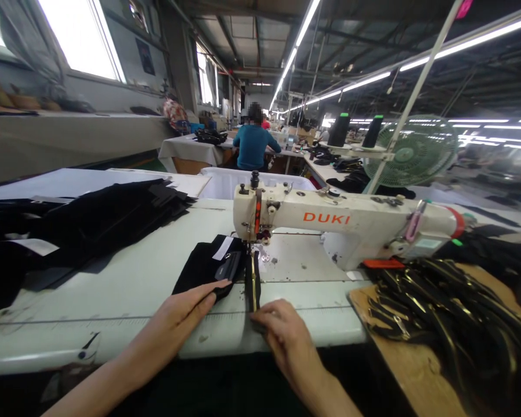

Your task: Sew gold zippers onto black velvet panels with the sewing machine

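Observation:
A black fabric piece (202, 263) with a white label strip lies on the sewing table, its right edge at the needle of the sewing machine (295, 220). My left hand (193, 304) pinches the near corner of this fabric between thumb and fingers. Along its right side runs a black zipper strip (254, 278) with gold teeth, leading from under the presser foot toward me. Its near end is pinched in my right hand (280, 324). The exact stitching point is hidden behind the machine head.
A pile of black fabric pieces (95, 223) covers the table's left side. Many gold-toothed zipper strips (451, 324) lie on a brown board at the right. Thread cones (338, 130) and a green fan (412, 153) stand behind the machine. A person in a teal top (254, 145) sits farther back.

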A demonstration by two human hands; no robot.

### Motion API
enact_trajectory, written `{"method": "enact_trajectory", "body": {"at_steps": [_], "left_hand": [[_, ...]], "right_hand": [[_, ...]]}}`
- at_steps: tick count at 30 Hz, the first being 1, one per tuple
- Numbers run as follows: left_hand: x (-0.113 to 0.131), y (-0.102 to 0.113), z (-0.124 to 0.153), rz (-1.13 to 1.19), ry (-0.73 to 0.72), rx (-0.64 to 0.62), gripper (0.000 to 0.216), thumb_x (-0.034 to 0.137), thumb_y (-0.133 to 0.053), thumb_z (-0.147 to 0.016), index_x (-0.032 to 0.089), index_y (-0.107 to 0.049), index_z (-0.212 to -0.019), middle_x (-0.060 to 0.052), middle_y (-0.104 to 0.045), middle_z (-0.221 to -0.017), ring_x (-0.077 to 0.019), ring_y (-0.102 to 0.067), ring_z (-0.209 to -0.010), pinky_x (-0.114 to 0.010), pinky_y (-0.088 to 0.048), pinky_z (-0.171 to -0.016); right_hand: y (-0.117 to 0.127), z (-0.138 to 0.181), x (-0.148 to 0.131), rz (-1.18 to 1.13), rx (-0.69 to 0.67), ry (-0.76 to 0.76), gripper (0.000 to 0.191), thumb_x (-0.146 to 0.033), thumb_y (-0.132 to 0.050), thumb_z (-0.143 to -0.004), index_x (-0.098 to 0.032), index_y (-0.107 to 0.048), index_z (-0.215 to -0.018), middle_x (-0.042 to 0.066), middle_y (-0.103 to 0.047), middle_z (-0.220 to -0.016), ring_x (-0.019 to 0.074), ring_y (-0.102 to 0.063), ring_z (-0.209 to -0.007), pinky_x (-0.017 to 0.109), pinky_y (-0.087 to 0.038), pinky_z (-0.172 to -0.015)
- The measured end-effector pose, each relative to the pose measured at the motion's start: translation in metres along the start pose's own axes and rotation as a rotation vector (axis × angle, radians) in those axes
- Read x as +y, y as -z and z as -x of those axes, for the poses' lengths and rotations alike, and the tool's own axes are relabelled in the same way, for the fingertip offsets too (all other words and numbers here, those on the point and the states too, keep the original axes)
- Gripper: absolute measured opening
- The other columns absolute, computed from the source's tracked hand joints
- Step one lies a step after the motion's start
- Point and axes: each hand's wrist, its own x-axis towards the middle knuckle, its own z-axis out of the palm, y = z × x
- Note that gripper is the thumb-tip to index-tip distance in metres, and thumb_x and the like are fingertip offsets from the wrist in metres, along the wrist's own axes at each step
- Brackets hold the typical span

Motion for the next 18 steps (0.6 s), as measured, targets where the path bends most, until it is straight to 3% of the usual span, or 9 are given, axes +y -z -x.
{"method": "enact_trajectory", "body": {"at_steps": [3,6,9,18], "left_hand": [[-0.012,-0.024,0.016,-0.290,-0.296,-0.033,0.046,0.024,-0.044,-0.101,0.033,-0.046,-0.145,0.003,-0.052,-0.148,-0.0206,-0.047,-0.137,-0.039,-0.035,-0.117],[-0.019,-0.045,0.027,-0.481,-0.489,-0.054,0.067,0.004,-0.042,-0.093,0.026,-0.027,-0.155,-0.001,-0.046,-0.152,-0.0187,-0.042,-0.140,-0.038,-0.032,-0.119],[-0.021,-0.055,0.031,-0.555,-0.543,-0.037,0.075,-0.003,-0.038,-0.089,0.022,-0.018,-0.157,-0.004,-0.045,-0.153,-0.0204,-0.039,-0.142,-0.040,-0.032,-0.120],[-0.018,-0.050,0.025,-0.530,-0.593,-0.119,0.072,-0.004,-0.037,-0.090,0.018,-0.021,-0.157,-0.008,-0.046,-0.152,-0.0210,-0.039,-0.142,-0.040,-0.030,-0.120]], "right_hand": [[-0.033,0.025,-0.005,0.211,0.050,0.118,0.032,-0.011,-0.044,-0.099,-0.019,-0.063,-0.123,0.007,-0.067,-0.101,0.0223,-0.059,-0.096,0.036,-0.053,-0.085],[-0.046,0.035,-0.002,0.305,0.132,0.172,0.027,-0.015,-0.044,-0.101,-0.017,-0.063,-0.119,0.006,-0.068,-0.094,0.0222,-0.060,-0.092,0.039,-0.051,-0.092],[-0.044,0.034,-0.002,0.321,0.163,0.189,0.026,-0.015,-0.042,-0.102,-0.017,-0.064,-0.116,0.005,-0.069,-0.092,0.0212,-0.060,-0.090,0.040,-0.049,-0.095],[-0.038,0.030,-0.004,0.302,0.136,0.183,0.025,-0.012,-0.045,-0.100,-0.019,-0.065,-0.114,0.003,-0.069,-0.090,0.0196,-0.062,-0.087,0.039,-0.050,-0.095]]}}
